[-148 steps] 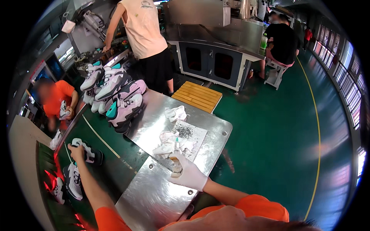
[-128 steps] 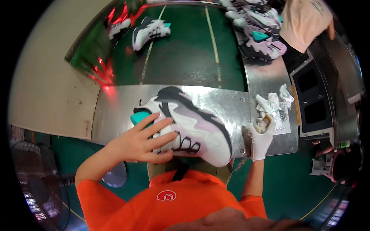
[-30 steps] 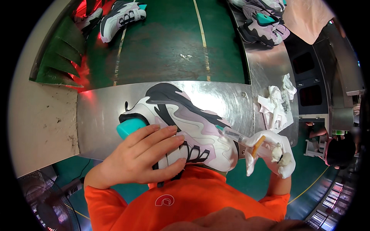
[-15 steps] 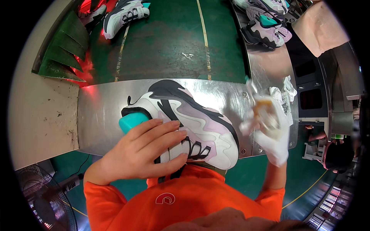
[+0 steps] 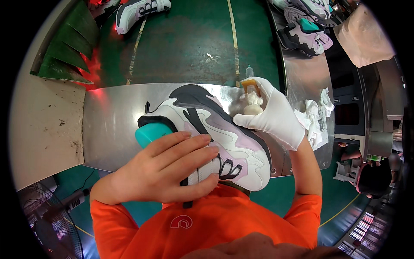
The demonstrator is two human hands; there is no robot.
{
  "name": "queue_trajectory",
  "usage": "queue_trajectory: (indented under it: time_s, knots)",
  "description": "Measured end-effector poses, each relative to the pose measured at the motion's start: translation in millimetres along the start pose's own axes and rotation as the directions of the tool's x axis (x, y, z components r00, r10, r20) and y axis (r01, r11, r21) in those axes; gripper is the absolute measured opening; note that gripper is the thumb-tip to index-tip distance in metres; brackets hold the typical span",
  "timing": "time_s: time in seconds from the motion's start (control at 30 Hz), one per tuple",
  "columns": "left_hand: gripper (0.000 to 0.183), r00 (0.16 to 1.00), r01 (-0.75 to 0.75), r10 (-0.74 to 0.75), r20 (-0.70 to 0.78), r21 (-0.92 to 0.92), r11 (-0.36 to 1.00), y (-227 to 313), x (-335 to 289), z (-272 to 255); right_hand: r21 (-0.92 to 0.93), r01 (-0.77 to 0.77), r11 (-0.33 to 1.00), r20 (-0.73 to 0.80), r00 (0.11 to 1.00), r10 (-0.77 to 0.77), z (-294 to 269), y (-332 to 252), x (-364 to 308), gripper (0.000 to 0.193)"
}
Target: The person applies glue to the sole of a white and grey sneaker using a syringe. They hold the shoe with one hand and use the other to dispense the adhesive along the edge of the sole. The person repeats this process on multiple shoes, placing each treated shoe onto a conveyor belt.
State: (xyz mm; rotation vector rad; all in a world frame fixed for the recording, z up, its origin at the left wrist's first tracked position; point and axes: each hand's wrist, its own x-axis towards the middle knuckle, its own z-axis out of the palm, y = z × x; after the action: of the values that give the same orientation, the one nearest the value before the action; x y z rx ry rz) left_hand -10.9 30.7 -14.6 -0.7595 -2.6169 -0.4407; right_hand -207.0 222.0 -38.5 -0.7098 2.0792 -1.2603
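A white, lilac and black sneaker (image 5: 246, 149) lies tilted on its side on the metal bench, its toe toward the right. A teal shoe last (image 5: 148, 134) pokes out of its collar. My bare left hand (image 5: 159, 168) lies over the tongue and strap, fingers together, holding the sneaker. In a white glove, my right hand (image 5: 278, 114) is just beyond the sole edge. Its fingers grip a small item with an amber block (image 5: 250, 84) and a whitish wad (image 5: 251, 101); a clear nozzle-like tip rises beyond the fingers. I cannot tell its exact kind.
Past the metal bench (image 5: 105, 129) runs a green conveyor belt (image 5: 185, 47), with another sneaker (image 5: 138, 13) at far left. More sneakers (image 5: 304, 36) sit on the right ledge, near crumpled white cloths (image 5: 317, 118). A fan (image 5: 49, 224) stands at lower left.
My right hand has moved left and away from me, from the bench's right side to the sneaker's sole edge, carrying its item. My left hand keeps its hold; the far sneaker has shifted slightly upward.
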Motion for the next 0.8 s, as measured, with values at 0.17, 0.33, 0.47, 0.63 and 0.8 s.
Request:
queue_trajectory:
  time_s: [0.17,0.33,0.47,0.63,0.8]
  knots:
    - [0.028,1.0,0.004,-0.004,0.001,-0.002,1.0,-0.8,0.4,0.4,-0.041,-0.013,0.999,0.029,0.999,0.014,0.1,-6.4,1.7,0.072]
    - [0.028,1.0,0.001,-0.001,-0.005,-0.003,1.0,-1.5,1.2,0.2,-0.057,-0.013,0.998,0.038,0.999,0.016,0.5,-4.3,3.9,0.072]
    - [0.029,1.0,0.003,-0.003,-0.003,0.003,1.0,-0.4,0.3,-0.2,-0.111,-0.006,0.994,0.04,0.999,0.01,0.3,-8.4,3.7,0.073]
    - [0.029,1.0,0.003,-0.003,-0.002,0.004,1.0,0.0,0.3,-1.2,-0.069,0.004,0.998,0.051,0.999,0.0,-1.7,-6.4,4.2,0.071]
    - [0.03,1.0,0.003,-0.003,0.003,0.009,1.0,0.4,0.6,-1.6,0.053,-0.043,0.998,0.065,0.997,0.04,-8.0,-2.3,2.9,0.068]
